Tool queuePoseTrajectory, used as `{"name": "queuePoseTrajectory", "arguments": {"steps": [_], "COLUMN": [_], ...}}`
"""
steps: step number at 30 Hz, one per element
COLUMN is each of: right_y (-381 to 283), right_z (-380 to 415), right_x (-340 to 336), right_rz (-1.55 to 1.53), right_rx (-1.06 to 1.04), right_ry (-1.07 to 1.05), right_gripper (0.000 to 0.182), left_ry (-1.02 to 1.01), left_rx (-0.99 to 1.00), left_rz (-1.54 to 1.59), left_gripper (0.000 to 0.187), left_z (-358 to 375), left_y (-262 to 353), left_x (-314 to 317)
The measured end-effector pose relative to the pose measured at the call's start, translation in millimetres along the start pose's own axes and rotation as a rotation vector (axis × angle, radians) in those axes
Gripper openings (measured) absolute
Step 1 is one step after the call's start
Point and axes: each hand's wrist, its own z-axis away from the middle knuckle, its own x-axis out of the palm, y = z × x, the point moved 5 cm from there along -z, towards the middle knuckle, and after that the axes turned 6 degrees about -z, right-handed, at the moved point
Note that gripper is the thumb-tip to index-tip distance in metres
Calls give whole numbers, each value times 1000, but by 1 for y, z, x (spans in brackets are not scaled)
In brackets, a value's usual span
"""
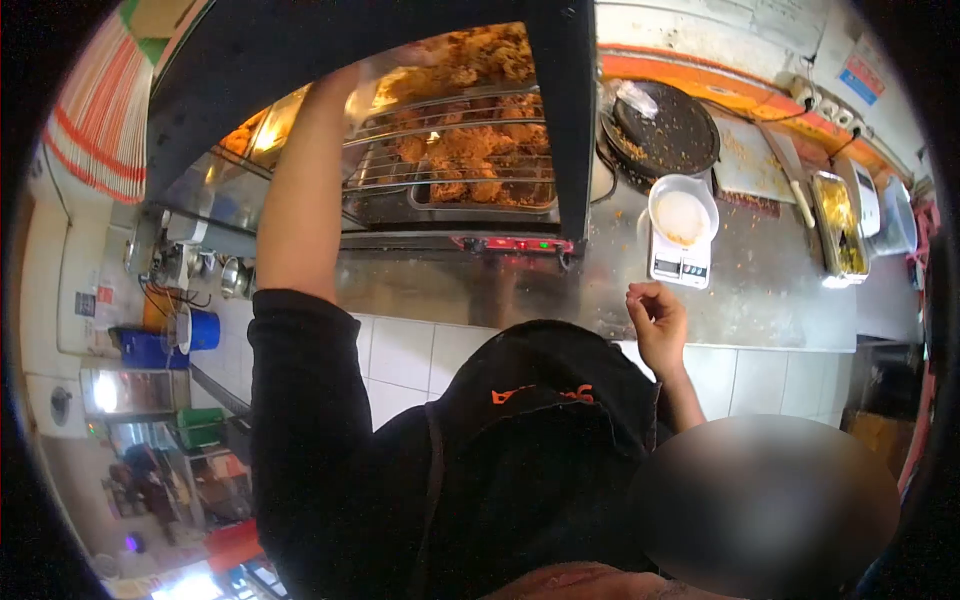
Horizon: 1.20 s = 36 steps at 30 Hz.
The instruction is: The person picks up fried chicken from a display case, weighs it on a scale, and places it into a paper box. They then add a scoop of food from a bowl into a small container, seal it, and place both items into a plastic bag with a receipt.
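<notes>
My left arm reaches up into a lit display warmer [566,120], and my left hand [385,68] is inside it near the upper rack. Blur and glare hide its fingers. Pieces of fried chicken [465,150] lie on a wire rack [370,185] below that hand, with more fried chicken [490,55] above. My right hand [660,328] hovers at the front edge of the steel counter, fingers curled in toward the thumb, and nothing shows in them. Just beyond it stands a white kitchen scale [680,268] with a white bowl [684,212] on top.
A dark round pan [665,135] with crumbs sits at the back of the steel counter [770,310]. To its right are a crumb-strewn board [750,165], a knife [800,195] and a metal tray [840,225]. Striped paper packaging [95,125] hangs at the left.
</notes>
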Motion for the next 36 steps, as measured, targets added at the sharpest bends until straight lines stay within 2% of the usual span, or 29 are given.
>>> {"name": "queuePoseTrajectory", "arguments": {"steps": [9,17,19,21,25,28,30,36], "right_y": [0,5,0,1,-5,1,3,1], "right_z": [5,7,6,6,8,7,8,9], "right_x": [-4,-4,-3,-3,-3,-8,-11,-15], "right_rz": [3,-23,5,-24,-87,-22,-20,-22], "right_rx": [31,46,4,19,72,-8,14,34], "right_ry": [12,-12,-14,-18,8,18,28,45], "right_gripper": [10,10,10,10,10,11,11,12], "left_ry": [11,-22,-97,-76,109,321,434,199], "left_rx": [53,69,55,41,-33,-136,-196,-1], "left_rz": [124,18,-79,-139,-326,-462,-533,-699], "left_gripper": [97,100,93,89,83,78,75,66], "left_z": [-1,0,-15,-22,-35,-40,-41,-60], "left_y": [1,25,23,19,9,-2,-8,-16], "left_x": [-15,14,10,10,9,-1,-5,10]}}
